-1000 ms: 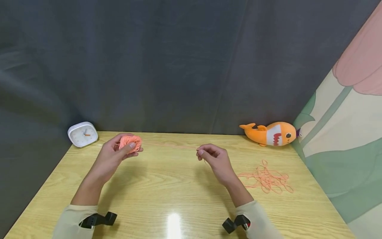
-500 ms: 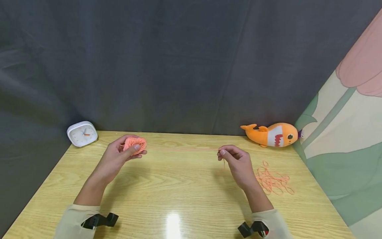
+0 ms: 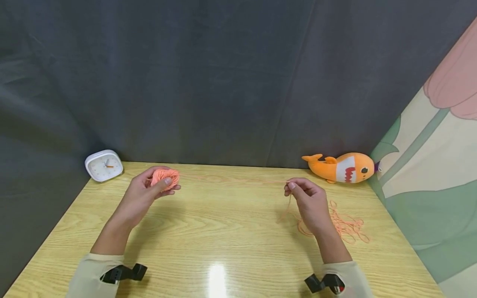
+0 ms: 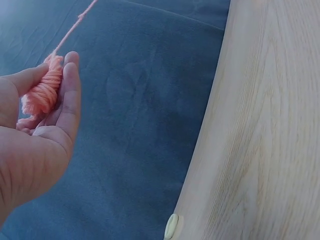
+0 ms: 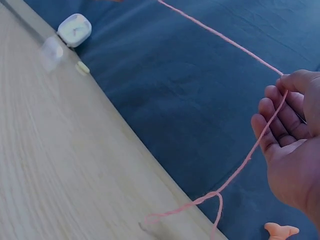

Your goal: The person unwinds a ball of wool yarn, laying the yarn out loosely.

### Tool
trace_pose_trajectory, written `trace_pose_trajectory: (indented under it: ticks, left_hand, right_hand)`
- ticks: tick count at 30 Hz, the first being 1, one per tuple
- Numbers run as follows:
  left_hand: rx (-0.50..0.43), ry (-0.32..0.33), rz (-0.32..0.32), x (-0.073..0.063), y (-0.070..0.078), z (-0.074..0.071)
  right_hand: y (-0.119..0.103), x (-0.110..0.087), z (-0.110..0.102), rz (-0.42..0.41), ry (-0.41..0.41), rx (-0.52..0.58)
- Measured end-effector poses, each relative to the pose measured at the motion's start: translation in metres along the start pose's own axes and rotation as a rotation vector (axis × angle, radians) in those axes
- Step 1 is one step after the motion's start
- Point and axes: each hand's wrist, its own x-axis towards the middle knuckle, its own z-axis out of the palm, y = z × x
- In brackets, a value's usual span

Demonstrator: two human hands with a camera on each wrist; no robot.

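Note:
A small ball of peach-pink yarn (image 3: 165, 179) is in my left hand (image 3: 139, 198), thumb across its near side and fingers behind it. The left wrist view shows the wound yarn ball (image 4: 44, 92) end-on, one strand leaving its top. Opposite, my right hand (image 3: 310, 203) pinches that strand (image 5: 225, 37) between thumb and index finger. The strand runs nearly straight between both hands, above the table. Below the right fingertips, the yarn's tail hangs slack and loops toward the table. A tangled heap of loose yarn (image 3: 350, 228) lies on the right, partly hidden by the right forearm.
At the table's (image 3: 208, 231) back left corner stands a white clock (image 3: 104, 166). An orange plush shark (image 3: 344, 168) lies at the back right. Dark cloth (image 3: 208, 82) hangs behind the table, and a patterned curtain (image 3: 432, 165) borders the right side.
My right hand has moved well to the right, lengthening the strand between the hands. The left hand with the yarn ball has stayed nearly in place.

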Motion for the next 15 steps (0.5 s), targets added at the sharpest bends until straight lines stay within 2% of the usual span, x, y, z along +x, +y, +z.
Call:
trace_pose_trajectory:
  ticks: [8,15]
  left_hand:
    - [0.019,0.013,-0.029,0.0,0.002,-0.001]
    - [0.0,0.015,-0.019,0.0,0.001,-0.001]
  right_hand:
    - [-0.006,0.002,-0.012,-0.054,0.048,0.093]
    - [-0.012,0.003,-0.017,-0.078,0.065,0.137]
